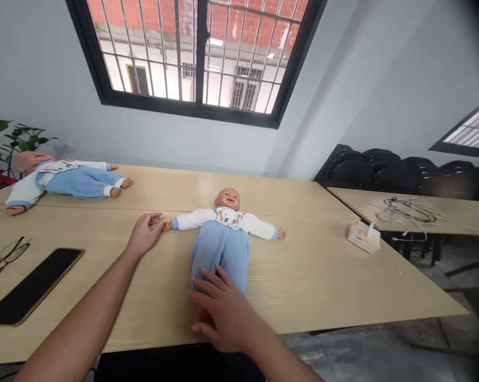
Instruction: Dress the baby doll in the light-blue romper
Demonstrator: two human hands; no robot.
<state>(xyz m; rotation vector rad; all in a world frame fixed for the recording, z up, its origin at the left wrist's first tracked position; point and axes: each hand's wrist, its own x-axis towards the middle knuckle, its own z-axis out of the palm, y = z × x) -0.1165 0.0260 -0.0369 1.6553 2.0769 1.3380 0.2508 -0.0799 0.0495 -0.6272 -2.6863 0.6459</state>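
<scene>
A baby doll (222, 241) in blue trousers and a white top with an animal-face bib lies on its back on the table, its arms spread. My left hand (144, 233) is at the doll's small hand on the left side, fingertips bent together around it. Over the lower legs of the doll is my right hand (223, 313), palm down with fingers spread, the fingertips at the blue cloth. The doll's feet are hidden behind that hand.
A second, similarly dressed doll (78, 179) lies at the back left, near a plant (22, 139). Glasses (6, 260) and a dark phone-like slab (34, 286) are at left. A tissue box (364, 237) stands near the right edge. Cables (415, 209) lie on another table.
</scene>
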